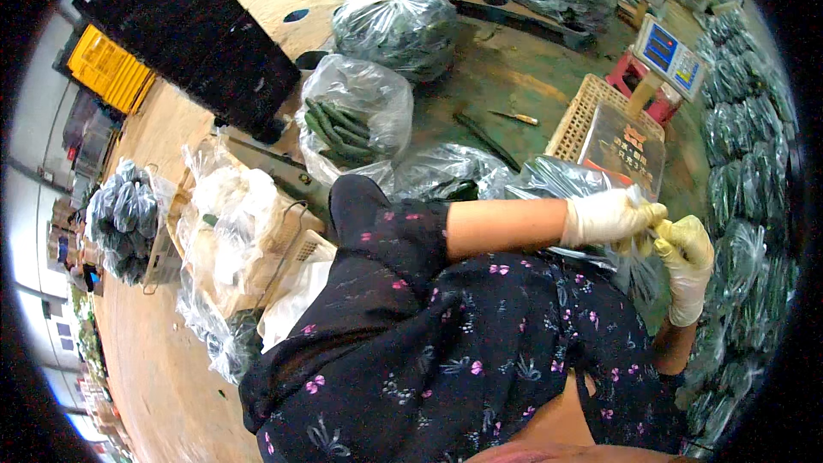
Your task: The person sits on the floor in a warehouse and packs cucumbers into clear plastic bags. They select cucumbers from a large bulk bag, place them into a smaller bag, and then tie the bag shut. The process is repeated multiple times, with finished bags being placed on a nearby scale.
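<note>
Both my hands wear pale gloves and meet at the gathered neck of a clear plastic bag [562, 170]. My left hand [607, 215] reaches across from the left, fingers closed around the bunched plastic. Beside it my right hand [688, 251] pinches the same neck with bent fingers. Dark green produce shows faintly through the bag, which lies partly under my left forearm. Just beyond it is the platform of a digital scale [624, 148]. Another clear bag [450, 167] with dark green produce lies to the left. My left forearm hides part of the bag I hold.
A small knife [517, 118] and a long dark green cucumber [485, 141] lie ahead. An open bag of cucumbers [341, 132] and a full tied bag [392, 32] stand ahead-left. Packed bags [739, 141] line the right. Left are a plastic-filled basket [283, 270] and a black crate [186, 32].
</note>
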`<action>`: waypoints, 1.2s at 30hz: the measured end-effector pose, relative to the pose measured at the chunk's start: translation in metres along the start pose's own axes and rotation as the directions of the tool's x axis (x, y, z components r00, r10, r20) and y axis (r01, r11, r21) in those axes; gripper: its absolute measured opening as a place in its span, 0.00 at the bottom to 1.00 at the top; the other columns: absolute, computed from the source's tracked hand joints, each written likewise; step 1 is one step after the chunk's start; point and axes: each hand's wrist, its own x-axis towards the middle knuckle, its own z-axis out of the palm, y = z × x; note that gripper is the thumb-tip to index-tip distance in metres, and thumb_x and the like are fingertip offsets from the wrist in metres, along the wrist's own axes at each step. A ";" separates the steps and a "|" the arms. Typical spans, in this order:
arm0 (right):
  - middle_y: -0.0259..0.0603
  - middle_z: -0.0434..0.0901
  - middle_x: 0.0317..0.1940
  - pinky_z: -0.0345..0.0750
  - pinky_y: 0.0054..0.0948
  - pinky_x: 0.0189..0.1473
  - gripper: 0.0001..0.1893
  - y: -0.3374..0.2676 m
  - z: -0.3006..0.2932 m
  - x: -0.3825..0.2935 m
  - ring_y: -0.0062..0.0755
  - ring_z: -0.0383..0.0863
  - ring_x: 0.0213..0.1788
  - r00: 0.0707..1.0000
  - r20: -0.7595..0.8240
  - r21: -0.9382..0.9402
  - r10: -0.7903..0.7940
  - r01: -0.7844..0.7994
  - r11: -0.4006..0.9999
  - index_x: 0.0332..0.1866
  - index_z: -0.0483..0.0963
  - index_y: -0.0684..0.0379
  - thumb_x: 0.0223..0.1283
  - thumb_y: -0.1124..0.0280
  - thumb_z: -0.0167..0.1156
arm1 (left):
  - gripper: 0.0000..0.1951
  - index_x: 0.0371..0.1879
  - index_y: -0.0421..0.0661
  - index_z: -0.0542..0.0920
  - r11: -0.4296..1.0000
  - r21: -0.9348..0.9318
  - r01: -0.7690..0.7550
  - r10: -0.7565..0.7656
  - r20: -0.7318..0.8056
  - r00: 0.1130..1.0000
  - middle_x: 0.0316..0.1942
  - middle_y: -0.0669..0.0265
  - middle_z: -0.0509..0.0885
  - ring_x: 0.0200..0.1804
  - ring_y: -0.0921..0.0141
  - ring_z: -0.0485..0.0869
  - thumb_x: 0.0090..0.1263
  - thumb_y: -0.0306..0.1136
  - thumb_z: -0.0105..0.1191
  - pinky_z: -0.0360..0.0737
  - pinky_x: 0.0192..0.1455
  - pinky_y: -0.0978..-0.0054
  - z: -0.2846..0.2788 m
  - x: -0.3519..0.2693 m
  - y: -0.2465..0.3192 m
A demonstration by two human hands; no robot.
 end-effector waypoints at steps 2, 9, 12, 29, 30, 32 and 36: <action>0.33 0.78 0.28 0.68 0.32 0.38 0.13 0.001 0.003 0.003 0.32 0.72 0.33 0.992 0.030 0.053 -0.126 0.124 0.991 0.31 0.79 0.57 0.51 0.58 0.67 | 0.15 0.33 0.44 0.83 0.987 -0.029 0.158 -0.158 0.017 0.987 0.26 0.66 0.83 0.29 0.73 0.81 0.71 0.42 0.47 0.77 0.32 0.74 -0.007 -0.016 0.016; 0.47 0.76 0.51 0.68 0.35 0.61 0.30 0.021 0.045 0.035 0.38 0.73 0.57 0.925 0.306 0.866 0.226 -0.369 0.337 0.58 0.67 0.64 0.68 0.45 0.42 | 0.04 0.27 0.48 0.80 0.235 0.914 -0.331 0.369 0.231 0.900 0.28 0.62 0.80 0.35 0.62 0.81 0.53 0.31 0.58 0.77 0.36 0.65 0.002 -0.004 0.011; 0.40 0.75 0.53 0.72 0.27 0.58 0.17 0.070 0.058 0.002 0.27 0.75 0.54 0.970 0.132 0.575 0.205 -0.243 0.781 0.57 0.68 0.63 0.66 0.69 0.50 | 0.05 0.24 0.53 0.79 -0.069 0.969 -0.238 0.510 0.240 0.826 0.24 0.69 0.77 0.32 0.65 0.78 0.51 0.37 0.56 0.73 0.32 0.67 0.012 0.028 0.020; 0.36 0.83 0.42 0.76 0.24 0.44 0.13 0.104 0.050 -0.016 0.22 0.80 0.42 0.904 0.041 -0.029 0.425 -0.424 0.905 0.47 0.78 0.60 0.56 0.70 0.62 | 0.15 0.24 0.44 0.81 0.392 0.891 -0.230 -0.121 0.298 0.947 0.24 0.58 0.81 0.27 0.60 0.80 0.67 0.43 0.53 0.75 0.28 0.64 -0.059 -0.068 0.010; 0.42 0.83 0.42 0.78 0.29 0.46 0.17 0.078 0.041 -0.009 0.31 0.83 0.43 0.904 0.034 0.111 0.426 -0.427 0.897 0.48 0.77 0.55 0.54 0.62 0.65 | 0.15 0.25 0.43 0.80 0.641 0.765 -0.057 -0.073 0.135 0.988 0.23 0.59 0.81 0.26 0.63 0.79 0.67 0.43 0.54 0.75 0.29 0.66 -0.053 -0.072 0.016; 0.43 0.78 0.51 0.75 0.29 0.54 0.28 0.048 0.019 -0.002 0.31 0.79 0.51 0.872 0.267 0.069 0.411 -0.442 0.894 0.55 0.73 0.58 0.49 0.60 0.69 | 0.16 0.26 0.42 0.79 0.898 0.425 0.114 -0.119 -0.014 0.993 0.22 0.62 0.79 0.26 0.69 0.77 0.68 0.43 0.56 0.74 0.31 0.71 -0.033 -0.073 0.030; 0.49 0.74 0.55 0.69 0.33 0.61 0.33 0.010 0.054 -0.011 0.44 0.74 0.57 0.927 0.366 -0.181 0.087 -0.020 0.983 0.66 0.64 0.61 0.54 0.63 0.63 | 0.08 0.39 0.40 0.77 0.996 -0.030 0.081 -0.073 0.202 0.977 0.33 0.67 0.79 0.40 0.73 0.78 0.71 0.32 0.52 0.76 0.43 0.76 -0.002 -0.067 0.012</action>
